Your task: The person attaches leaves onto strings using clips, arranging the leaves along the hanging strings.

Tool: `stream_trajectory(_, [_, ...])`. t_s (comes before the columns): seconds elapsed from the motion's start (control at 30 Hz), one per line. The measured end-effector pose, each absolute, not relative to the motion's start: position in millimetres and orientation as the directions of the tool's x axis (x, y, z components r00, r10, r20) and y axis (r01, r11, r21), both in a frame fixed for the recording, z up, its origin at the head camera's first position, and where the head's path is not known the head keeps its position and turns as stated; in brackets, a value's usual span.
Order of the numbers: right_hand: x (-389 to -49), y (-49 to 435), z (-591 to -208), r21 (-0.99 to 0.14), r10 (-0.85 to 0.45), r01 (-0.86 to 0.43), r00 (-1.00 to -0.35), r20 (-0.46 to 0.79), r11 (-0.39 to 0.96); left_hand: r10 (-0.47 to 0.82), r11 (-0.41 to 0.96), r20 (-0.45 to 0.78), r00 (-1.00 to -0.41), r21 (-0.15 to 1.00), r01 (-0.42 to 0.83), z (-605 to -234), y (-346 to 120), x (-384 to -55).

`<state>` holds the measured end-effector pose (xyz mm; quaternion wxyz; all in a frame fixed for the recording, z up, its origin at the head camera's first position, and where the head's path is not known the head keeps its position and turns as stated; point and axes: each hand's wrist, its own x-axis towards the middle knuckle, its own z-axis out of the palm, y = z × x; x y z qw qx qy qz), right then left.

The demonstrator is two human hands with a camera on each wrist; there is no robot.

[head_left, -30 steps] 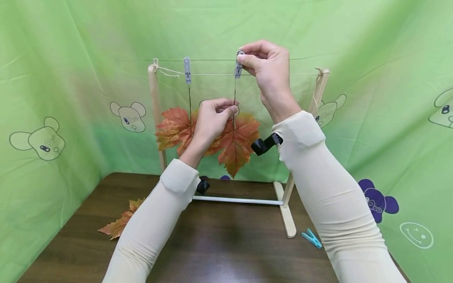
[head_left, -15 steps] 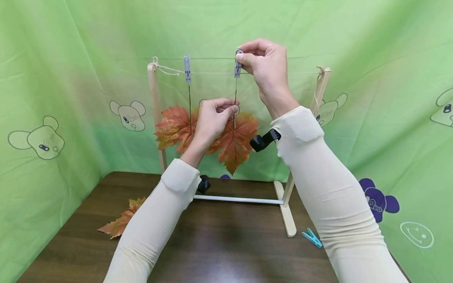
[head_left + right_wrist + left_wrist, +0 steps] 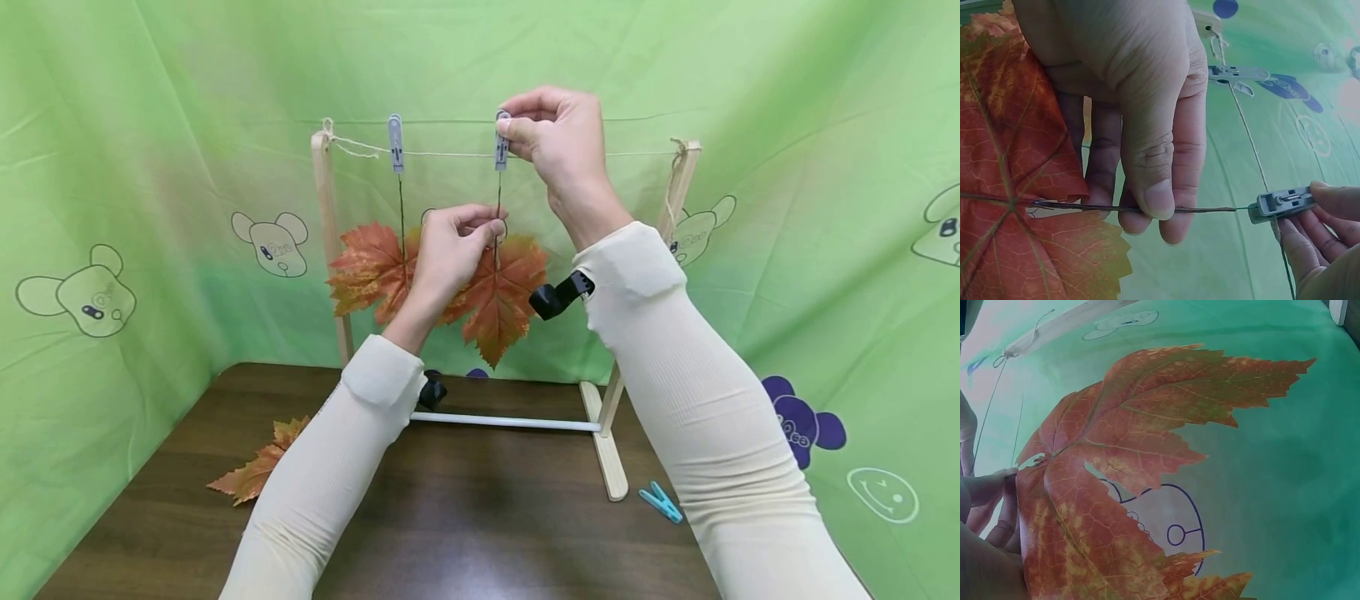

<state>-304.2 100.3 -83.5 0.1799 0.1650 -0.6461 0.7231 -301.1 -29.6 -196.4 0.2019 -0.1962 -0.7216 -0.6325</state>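
My left hand (image 3: 453,250) pinches the thin brown stem of an orange-red maple leaf (image 3: 501,300) between thumb and fingertips, just above the blade. Higher up, my right hand (image 3: 566,150) holds the handle end of a grey clothespin (image 3: 502,150) with thumb and fingers. In the right wrist view that clothespin (image 3: 1284,203) sits on the string, with the stem's tip at its mouth. To the left, a second grey clothespin (image 3: 396,143) on the string (image 3: 450,154) bears another maple leaf (image 3: 371,271) by its stem. My left hand partly covers both leaves.
The string spans two wooden posts (image 3: 678,187), joined low by a white rod (image 3: 510,422). A blue clothespin (image 3: 661,502) lies on the dark table (image 3: 480,533) at right. Another maple leaf (image 3: 258,467) lies partly under my left forearm. Green printed cloth hangs behind.
The grey clothespin in my right hand has gone from slightly tilted to nearly upright on the string. My left hand keeps its pinch on the stem, almost unmoved.
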Motion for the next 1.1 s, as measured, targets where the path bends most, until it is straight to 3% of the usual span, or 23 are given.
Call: stream_trajectory(1.1, [-301.7,101.8,-84.9,-0.898,0.011,-0.438,-0.899,0.438,-0.041,0.017,0.172,0.566,-0.824,0.810,0.560,-193.8,-31.6,-301.4])
